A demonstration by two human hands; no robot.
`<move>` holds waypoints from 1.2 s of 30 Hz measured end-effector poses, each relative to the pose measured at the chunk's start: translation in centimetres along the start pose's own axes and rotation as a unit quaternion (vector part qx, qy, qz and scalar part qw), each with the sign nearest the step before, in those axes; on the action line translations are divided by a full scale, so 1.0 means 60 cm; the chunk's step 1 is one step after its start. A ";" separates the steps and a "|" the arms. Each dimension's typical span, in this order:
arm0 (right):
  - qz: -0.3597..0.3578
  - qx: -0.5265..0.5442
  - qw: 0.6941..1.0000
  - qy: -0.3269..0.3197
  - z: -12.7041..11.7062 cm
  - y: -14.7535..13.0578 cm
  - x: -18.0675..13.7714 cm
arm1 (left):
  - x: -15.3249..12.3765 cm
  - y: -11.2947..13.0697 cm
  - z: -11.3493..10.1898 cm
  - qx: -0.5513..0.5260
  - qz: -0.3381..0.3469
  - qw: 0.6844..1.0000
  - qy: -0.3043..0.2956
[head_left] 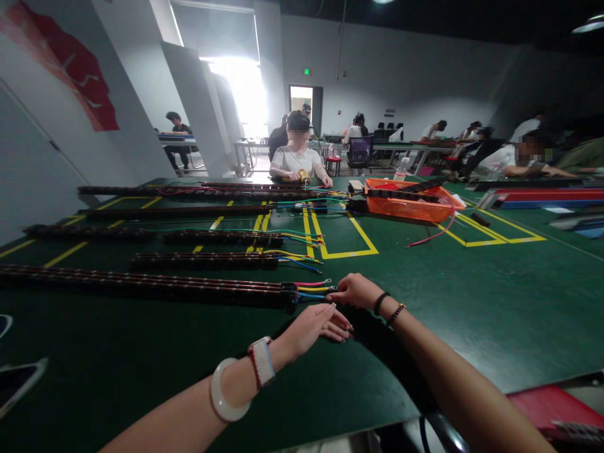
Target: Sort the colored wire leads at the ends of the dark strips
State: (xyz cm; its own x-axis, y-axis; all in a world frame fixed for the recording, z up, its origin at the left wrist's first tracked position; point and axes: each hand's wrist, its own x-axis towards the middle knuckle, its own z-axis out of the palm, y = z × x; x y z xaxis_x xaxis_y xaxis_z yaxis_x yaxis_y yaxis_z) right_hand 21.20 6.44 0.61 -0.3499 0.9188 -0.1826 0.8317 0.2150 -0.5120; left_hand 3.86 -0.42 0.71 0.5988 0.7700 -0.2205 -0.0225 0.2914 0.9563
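The nearest cable bundle (pixel 198 289), long and dark, lies across the green table. Red, yellow and blue cables (pixel 309 296) stick out of its right end, with metal lugs on the red and yellow ones. At these ends is my right hand (pixel 357 290), its thumb and fingers pinched on the tip of the blue cable; the exact contact is partly hidden. My left hand (pixel 314 327) hovers just below, palm turned inward, fingers stretched out and apart, holding nothing. A watch (pixel 262 362) and a white bangle (pixel 229 390) circle the left wrist.
Several more dark cable bundles (pixel 202 260) lie parallel farther back. An orange basket (pixel 401 207) with dark parts stands at the far right, a red cable hanging out. Across the green table (pixel 462 302) a person (pixel 295 160) holds a yellow tool. Yellow tape marks the surface.
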 end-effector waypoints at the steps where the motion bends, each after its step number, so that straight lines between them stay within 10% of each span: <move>1: -0.008 -0.015 1.000 0.012 -0.001 0.002 0.001 | 0.000 0.000 -0.001 -0.002 0.003 1.000 0.000; 7: -0.061 0.094 0.993 0.028 -0.026 0.015 0.006 | 0.000 0.002 -0.001 -0.007 0.006 1.000 -0.007; 13: -0.149 0.097 0.968 0.179 -0.008 -0.004 0.007 | 0.002 -0.001 -0.002 -0.028 0.024 0.999 -0.011; 36: -0.268 -0.109 0.940 0.180 0.033 -0.032 0.017 | 0.009 -0.007 -0.009 -0.170 -0.008 0.985 0.021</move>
State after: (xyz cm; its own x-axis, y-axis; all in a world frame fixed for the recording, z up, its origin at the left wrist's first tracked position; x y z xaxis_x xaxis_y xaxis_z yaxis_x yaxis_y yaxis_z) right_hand 18.36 6.31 -0.26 -0.6085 0.7030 0.3681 0.6595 0.7060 -0.2582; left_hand 3.74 0.18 0.07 0.5684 0.7840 -0.2495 -0.2842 0.4718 0.8347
